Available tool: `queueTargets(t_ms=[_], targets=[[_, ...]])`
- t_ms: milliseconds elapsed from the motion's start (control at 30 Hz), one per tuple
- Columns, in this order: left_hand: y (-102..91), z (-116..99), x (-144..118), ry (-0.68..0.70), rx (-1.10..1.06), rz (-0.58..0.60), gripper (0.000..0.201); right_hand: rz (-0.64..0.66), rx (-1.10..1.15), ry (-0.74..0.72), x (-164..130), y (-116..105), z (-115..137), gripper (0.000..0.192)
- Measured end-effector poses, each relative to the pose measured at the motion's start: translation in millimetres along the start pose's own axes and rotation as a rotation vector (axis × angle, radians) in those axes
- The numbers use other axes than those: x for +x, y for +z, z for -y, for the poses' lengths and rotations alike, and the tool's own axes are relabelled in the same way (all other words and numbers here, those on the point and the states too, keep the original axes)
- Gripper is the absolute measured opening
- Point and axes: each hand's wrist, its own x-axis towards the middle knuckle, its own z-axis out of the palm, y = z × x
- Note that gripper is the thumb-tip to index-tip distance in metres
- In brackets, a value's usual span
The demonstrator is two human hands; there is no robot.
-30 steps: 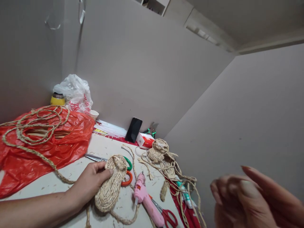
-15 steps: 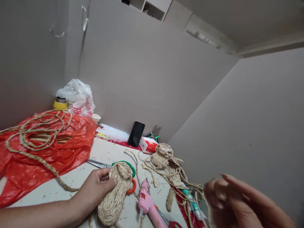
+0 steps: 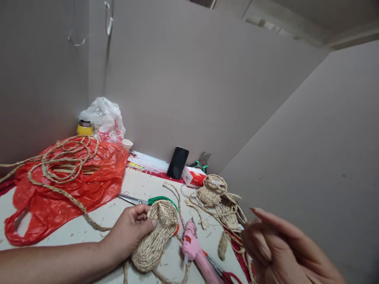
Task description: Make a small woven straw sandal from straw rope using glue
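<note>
My left hand [image 3: 130, 232] is closed, thumb on top, round the edge of a small braided-straw slipper [image 3: 154, 244], its sole shaped like a figure eight. A braided cord trails from its lower end. Under it lie green-handled scissors [image 3: 133, 199], partly hidden. To its right rests a pink hot glue gun [image 3: 192, 244]. Raised at the right, my right hand [image 3: 284, 248] has its fingers bent and pressed together, index finger straighter; whatever they pinch, if anything, is hidden. Behind that hand lie more straw slippers [image 3: 211, 191] with loose cords.
A red plastic bag [image 3: 103, 185] carries a coil of braided straw rope [image 3: 44, 165] at the left. Along the wall stand a yellow jar [image 3: 85, 128], a white bag [image 3: 106, 118], a phone [image 3: 177, 162], a red-white box [image 3: 194, 177] and pruning shears [image 3: 203, 159]. Red-handled scissors [image 3: 231, 277] lie in front.
The view has shifted, so the table things sit further right. My right hand has moved left, closer to the slipper. My left hand keeps its hold on the slipper.
</note>
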Motion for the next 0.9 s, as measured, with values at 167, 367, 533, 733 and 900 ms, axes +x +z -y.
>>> queueTargets(t_ms=[167, 367, 533, 733, 900], targets=[[1.9, -1.4, -2.1, -0.01, 0.044, -0.019, 0.03, 0.022, -0.155, 0.207, -4.0, 11.1, 1.9, 0.03], [4.8, -5.1, -3.5, -0.041, 0.0, -0.005, 0.036, 0.115, -0.216, 0.193, 8.6, 2.8, -9.7, 0.04], [6.9, -6.9, -4.6, -0.074, -0.021, -0.032, 0.042, 0.196, -0.215, 0.183, 6.2, -1.9, -19.7, 0.033], [6.1, -4.3, -4.7, -0.057, -0.019, -0.059, 0.036, 0.215, -0.128, 0.214, -4.8, 7.0, -14.5, 0.028], [5.7, -4.5, -5.2, -0.084, -0.041, -0.07, 0.034, 0.199, -0.217, 0.139, -12.8, 11.5, -5.4, 0.022]])
